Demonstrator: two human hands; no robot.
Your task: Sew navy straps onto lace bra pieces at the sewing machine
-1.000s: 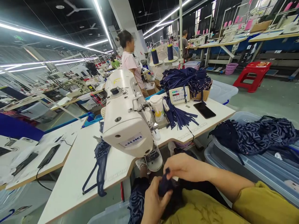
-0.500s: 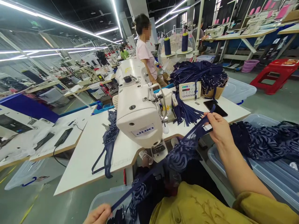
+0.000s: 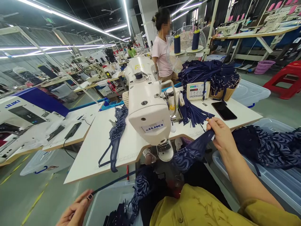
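Observation:
My right hand [image 3: 221, 133], at the right front corner of the sewing table, pinches the end of a navy bra [image 3: 190, 153] with a swirl pattern. Its sheer wing hangs from my fingers, just right of the machine's needle area. Low on the left, my left hand [image 3: 76, 207] is closed on a narrow navy strap [image 3: 113, 184] near a small slider [image 3: 89, 196]. The strap runs rightward toward my lap, where its far end is lost among dark cloth. Between and beyond my hands stands a white sewing machine [image 3: 150, 110].
Another bra [image 3: 115, 138] lies on the table [image 3: 87, 160] left of the machine. Navy straps [image 3: 209, 73] fill a box behind the control panel [image 3: 198, 91], near a phone [image 3: 224, 110]. Plastic bins [image 3: 225, 163] holding bras flank me. A person [image 3: 162, 53] stands beyond.
My left hand has moved left and slightly up, drawing the strap outward, and the slider now shows at its fingertips. My right hand still grips the bra end. The view has swung slightly left.

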